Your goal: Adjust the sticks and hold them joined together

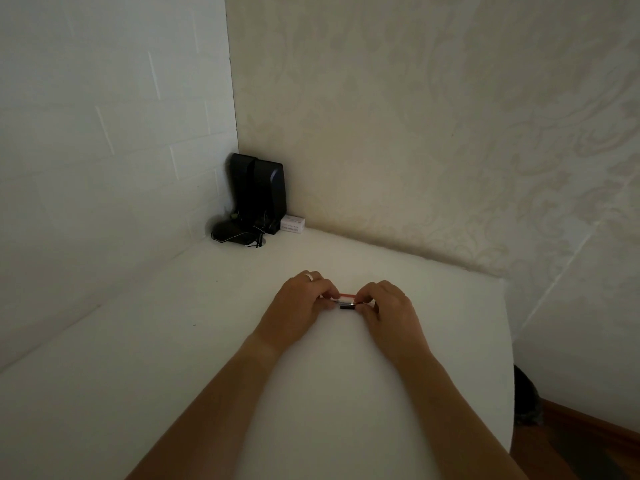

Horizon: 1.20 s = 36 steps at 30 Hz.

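Both my hands meet over the middle of a white table (173, 341). My left hand (298, 299), with a ring on one finger, pinches the left end of a small bundle of thin stick-like items (346, 301): one red, one silvery, one black. My right hand (388, 310) pinches the right end of the same bundle. Their ends are hidden by my fingertips, and I cannot tell exactly what the items are.
In the far corner stand two black speakers (259, 192) with tangled cables (239, 233) at their base and a small white box (292, 225) beside them. Walls close the left and far sides. The table's right edge (507, 358) drops to a wooden floor (588, 445).
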Available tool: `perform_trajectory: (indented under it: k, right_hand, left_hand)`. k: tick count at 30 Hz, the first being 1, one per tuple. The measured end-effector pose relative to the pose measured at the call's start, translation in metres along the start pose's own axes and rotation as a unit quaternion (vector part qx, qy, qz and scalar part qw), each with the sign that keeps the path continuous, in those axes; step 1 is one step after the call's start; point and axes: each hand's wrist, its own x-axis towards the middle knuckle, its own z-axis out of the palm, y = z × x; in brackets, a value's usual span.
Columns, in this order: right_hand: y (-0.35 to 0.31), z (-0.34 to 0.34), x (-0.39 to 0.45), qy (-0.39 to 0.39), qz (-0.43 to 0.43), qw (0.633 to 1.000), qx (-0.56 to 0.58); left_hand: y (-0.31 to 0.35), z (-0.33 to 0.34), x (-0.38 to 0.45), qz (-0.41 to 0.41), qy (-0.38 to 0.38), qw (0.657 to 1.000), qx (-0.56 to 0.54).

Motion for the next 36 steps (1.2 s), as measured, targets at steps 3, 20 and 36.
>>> perform_trajectory:
  k: [3,20,36]
  right_hand:
    - [0.003,-0.002,0.000,0.004,0.015,1.000,0.012]
    - [0.012,-0.001,0.002,0.002,0.053,0.998,0.042]
    - [-0.001,-0.012,0.001,-0.006,0.127,0.990,0.052]
  left_hand:
    - [-0.004,-0.005,-0.003,-0.019,0.032,0.999,0.012]
    - [-0.017,-0.007,-0.011,-0.108,0.062,0.990,0.064]
    - [0.006,-0.017,-0.013,-0.101,0.039,0.990,0.091]
